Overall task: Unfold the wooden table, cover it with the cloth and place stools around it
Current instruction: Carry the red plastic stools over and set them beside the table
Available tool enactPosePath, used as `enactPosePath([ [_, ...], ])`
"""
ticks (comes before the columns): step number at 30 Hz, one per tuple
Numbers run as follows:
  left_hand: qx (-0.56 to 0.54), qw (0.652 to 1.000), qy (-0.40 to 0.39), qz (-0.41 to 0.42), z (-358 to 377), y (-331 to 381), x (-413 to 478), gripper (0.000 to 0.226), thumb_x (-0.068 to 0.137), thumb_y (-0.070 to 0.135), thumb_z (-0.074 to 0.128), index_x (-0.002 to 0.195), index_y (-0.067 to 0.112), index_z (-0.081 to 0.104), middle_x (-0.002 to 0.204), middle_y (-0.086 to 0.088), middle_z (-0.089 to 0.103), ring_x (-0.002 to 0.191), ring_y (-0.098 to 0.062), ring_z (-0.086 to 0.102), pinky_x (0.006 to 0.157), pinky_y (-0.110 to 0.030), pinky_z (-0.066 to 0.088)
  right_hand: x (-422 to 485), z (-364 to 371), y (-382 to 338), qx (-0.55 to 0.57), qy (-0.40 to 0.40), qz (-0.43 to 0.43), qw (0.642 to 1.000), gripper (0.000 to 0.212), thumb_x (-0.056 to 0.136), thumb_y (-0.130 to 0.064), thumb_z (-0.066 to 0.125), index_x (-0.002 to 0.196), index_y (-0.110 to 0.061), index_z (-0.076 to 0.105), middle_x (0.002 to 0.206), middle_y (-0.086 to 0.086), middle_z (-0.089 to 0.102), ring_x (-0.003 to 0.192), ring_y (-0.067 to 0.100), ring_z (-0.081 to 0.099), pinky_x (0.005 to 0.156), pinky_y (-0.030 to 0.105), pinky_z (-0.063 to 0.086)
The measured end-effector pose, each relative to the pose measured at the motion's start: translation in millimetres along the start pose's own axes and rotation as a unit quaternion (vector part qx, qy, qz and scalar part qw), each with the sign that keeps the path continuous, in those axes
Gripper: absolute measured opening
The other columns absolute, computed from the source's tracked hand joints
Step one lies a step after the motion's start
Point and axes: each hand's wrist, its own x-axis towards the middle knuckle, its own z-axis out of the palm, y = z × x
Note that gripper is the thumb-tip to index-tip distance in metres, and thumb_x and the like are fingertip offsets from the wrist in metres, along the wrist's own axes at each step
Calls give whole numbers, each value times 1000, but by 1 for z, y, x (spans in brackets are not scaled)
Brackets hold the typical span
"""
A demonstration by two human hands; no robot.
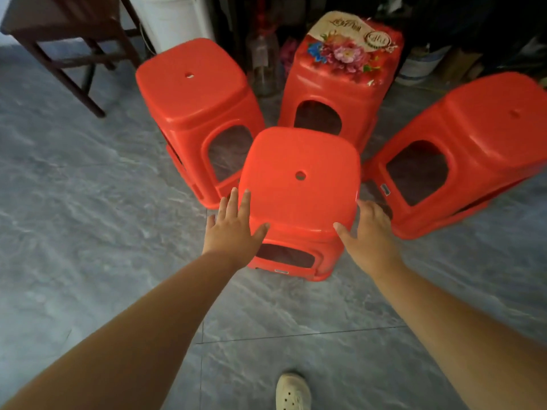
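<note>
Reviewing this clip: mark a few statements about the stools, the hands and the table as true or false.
1. The left hand lays straight fingers against the nearest red plastic stool. True.
2. That stool's seat carries a flower sticker. False: its seat is plain with a centre hole; the sticker is on the rear red stool.
3. The stools stand around the dark wooden table. False: they cluster together to its right on the grey tiled floor.
4. The right hand is at the nearest stool's right edge. True.

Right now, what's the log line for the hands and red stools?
step: reaching | left hand: flat on nearest stool, left edge | right hand: right edge, grip unclear | other stools: three behind
</note>
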Motion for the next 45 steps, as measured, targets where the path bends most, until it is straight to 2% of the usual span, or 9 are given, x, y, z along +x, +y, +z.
enactPosePath([
  [5, -51, 997, 2, -51, 31, 11, 49, 86, 89, 58, 44, 151, 21, -3, 160, -5, -5, 146, -24, 2, 115, -46, 15, 32, 23, 14, 44, -20, 32, 998, 81, 85, -41, 62, 146, -6, 21, 151, 15, 25, 139, 29, 23, 110, 39, 25],
  [11, -223, 963, -10, -149, 40, 9, 83, 124, 69, 56, 74, 150, 17, -11, 159, -9, -11, 146, -26, -4, 118, -41, 9, 60, 33, 33, 135, -32, 114, 984, 102, 75, -40, 74, 148, -4, 12, 155, 16, 18, 142, 27, 20, 112, 36, 22],
  [15, -206, 967, -26, -149, 43, 6, 98, 131, 63, 51, 81, 150, 19, -12, 159, -8, -12, 146, -25, -2, 117, -42, 12, 76, 39, 40, 173, -50, 96, 979, 113, 63, -41, 82, 148, -9, 16, 152, 14, 27, 139, 26, 28, 114, 40, 26],
  [18, -247, 957, -34, -149, 48, 0, 106, 136, 57, 45, 86, 150, 16, -9, 159, -8, -3, 146, -23, 4, 117, -39, 15, 81, 45, 45, 213, -61, 71, 972, 106, 57, -44, 83, 142, -14, 27, 140, 8, 44, 127, 21, 45, 107, 41, 37],
  [24, -270, 952, -26, -143, 45, 0, 101, 135, 57, 41, 88, 151, 12, -4, 155, -11, 14, 141, -26, 21, 113, -38, 25, 80, 47, 40, 291, -78, 52, 952, 84, 71, -12, 80, 140, -20, 33, 127, -5, 50, 113, 9, 49, 95, 26, 37],
  [29, -262, 951, -39, -158, 42, -20, 66, 135, 57, 40, 88, 150, 10, -5, 155, -12, 14, 140, -27, 25, 112, -38, 27, 48, 51, 16, 299, -61, 67, 950, 74, 71, -21, 80, 136, -20, 43, 124, -5, 58, 108, 8, 56, 94, 27, 44],
  [36, -271, 945, -29, -180, 19, -112, -8, 133, 54, 47, 87, 150, 12, 2, 151, -9, 26, 137, -25, 32, 105, -41, 34, -17, 76, -64, 269, -102, 61, 956, 73, 66, -18, 83, 130, -23, 47, 114, -7, 64, 97, 0, 61, 93, 34, 48],
  [42, -287, 928, 14, -236, -9, -256, -97, 126, 55, 51, 84, 149, 13, 9, 145, -7, 35, 130, -26, 40, 97, -40, 40, -77, 129, -196, 232, -171, 12, 957, 76, 64, -16, 84, 130, -25, 47, 116, -6, 65, 103, 9, 62, 96, 40, 48],
  [45, -293, 909, 44, -293, -20, -339, -148, 126, 56, 55, 82, 149, 11, 9, 147, -8, 34, 131, -26, 40, 97, -39, 40, -104, 170, -280, 216, -224, -24, 950, 84, 54, -30, 85, 129, -28, 46, 117, -6, 64, 105, 11, 62, 97, 43, 48],
])
